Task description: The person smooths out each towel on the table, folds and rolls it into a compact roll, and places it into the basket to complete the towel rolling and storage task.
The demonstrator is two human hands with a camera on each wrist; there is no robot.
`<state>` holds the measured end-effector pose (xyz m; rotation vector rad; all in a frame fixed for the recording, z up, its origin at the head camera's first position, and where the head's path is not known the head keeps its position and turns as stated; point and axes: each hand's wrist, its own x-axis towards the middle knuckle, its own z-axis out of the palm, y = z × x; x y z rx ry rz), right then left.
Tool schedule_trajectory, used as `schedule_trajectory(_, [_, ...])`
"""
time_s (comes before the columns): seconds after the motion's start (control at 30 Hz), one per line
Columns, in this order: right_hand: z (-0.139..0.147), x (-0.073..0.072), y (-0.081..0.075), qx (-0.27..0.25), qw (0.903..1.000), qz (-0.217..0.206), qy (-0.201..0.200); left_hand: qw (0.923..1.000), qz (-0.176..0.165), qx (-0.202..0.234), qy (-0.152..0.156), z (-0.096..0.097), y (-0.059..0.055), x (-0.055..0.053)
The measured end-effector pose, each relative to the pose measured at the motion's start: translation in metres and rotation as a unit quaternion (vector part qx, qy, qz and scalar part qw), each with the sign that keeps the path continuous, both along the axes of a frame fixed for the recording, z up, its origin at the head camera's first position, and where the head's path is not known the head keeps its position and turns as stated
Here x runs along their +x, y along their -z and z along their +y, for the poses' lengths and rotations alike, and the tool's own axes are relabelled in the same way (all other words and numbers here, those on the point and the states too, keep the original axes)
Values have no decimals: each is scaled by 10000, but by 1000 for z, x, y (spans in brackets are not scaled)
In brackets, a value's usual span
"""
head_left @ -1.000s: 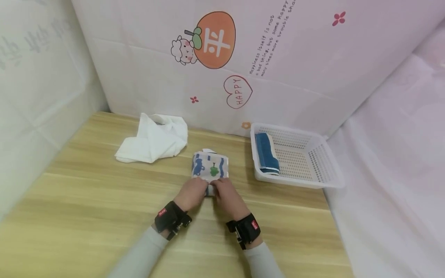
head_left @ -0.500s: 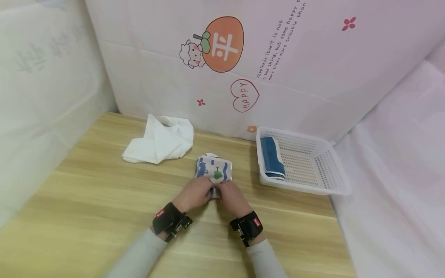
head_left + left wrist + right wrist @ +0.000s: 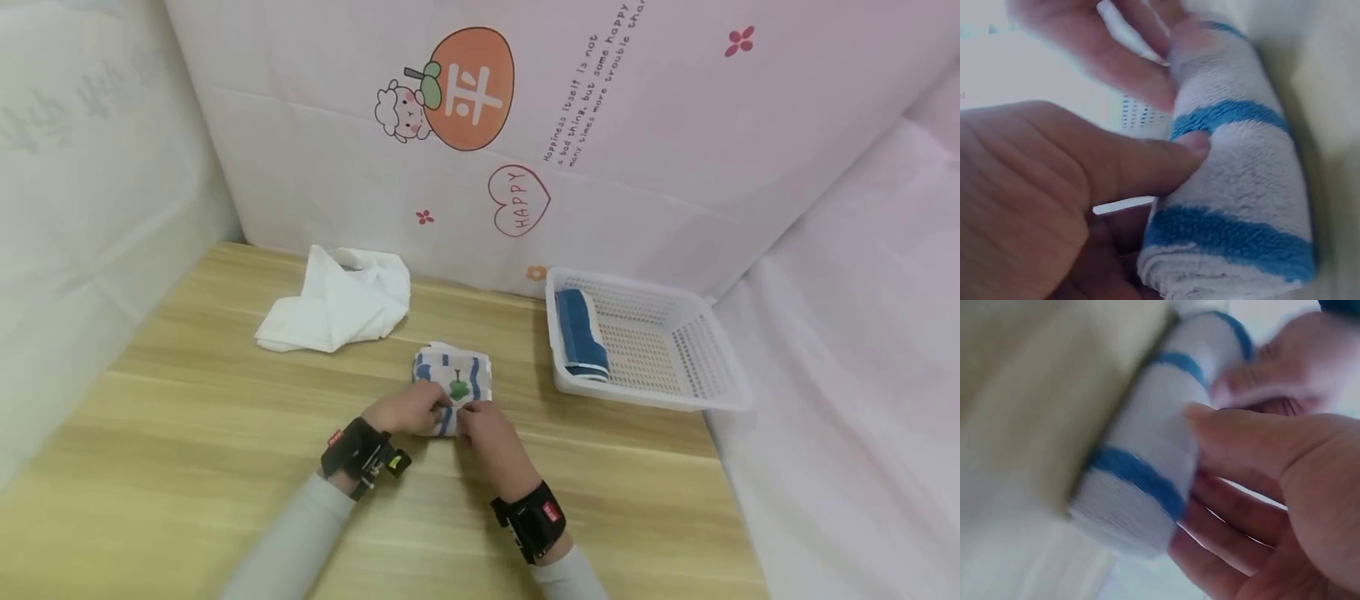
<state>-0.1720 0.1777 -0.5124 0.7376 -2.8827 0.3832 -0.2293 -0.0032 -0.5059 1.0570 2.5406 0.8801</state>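
Observation:
A small towel [image 3: 453, 367], white with blue stripes and a green printed motif, lies on the table in front of me. Its near edge forms a thick roll [image 3: 1241, 165], filling much of the left wrist view. My left hand [image 3: 411, 407] grips the roll's left part, thumb on the near face and fingers partly hidden behind. On the right part, my right hand [image 3: 491, 437] holds the same roll; in the right wrist view its thumb [image 3: 1235, 428] lies on the terry surface and its fingers curl at the far side.
A white perforated basket [image 3: 716, 350] stands at the back right with a rolled blue towel [image 3: 581, 333] along its left side. At the back left lies a crumpled white cloth [image 3: 337, 300]. Printed sheets [image 3: 637, 167] rise behind and beside the wooden table [image 3: 187, 433].
The towel has come slightly nearer to me, its near edge rolled further. My hands, close together before, are now a little apart, the left one shifted left. The head view has swayed slightly.

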Motion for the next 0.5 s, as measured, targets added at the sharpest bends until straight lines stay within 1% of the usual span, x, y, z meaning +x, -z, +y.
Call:
schedule_trajectory(0.07, [-4,0,2,290,9994,167,-37,9999,51,-3,-125,-1,-4,0])
schedule_trajectory(0.13, [-7,-2,4,571,9979,306,42,9989,312,34,-336,-1,-6,5])
schedule_trajectory(0.2, [-8,-5,5,789,9963,329,107,9958,749,25,-525,0,-6,14])
schedule_trajectory(0.27, [-8,-9,5,905,9955,263,82,9897,1265,-17,-668,0,-5,24])
schedule_trajectory(0.3, [-8,-12,5,898,9958,187,38,9859,1507,-24,-730,0,-3,28])
schedule_trajectory(0.33, [-7,-14,5,781,9969,38,-15,9821,1709,-15,-795,-1,-2,32])
schedule_trajectory(0.37, [-5,-16,5,639,9978,-133,-97,9792,1844,-3,-850,-2,-1,36])
schedule_trajectory(0.4, [-4,-18,5,478,9982,-319,-181,9780,1889,49,-888,-4,1,38])
schedule_trajectory(0.43, [-2,-19,6,282,9978,-542,-250,9785,1842,127,-921,-5,2,39])
schedule_trajectory(0.5, [2,-21,6,-124,9948,-949,-353,9820,1623,247,-931,-7,2,37])
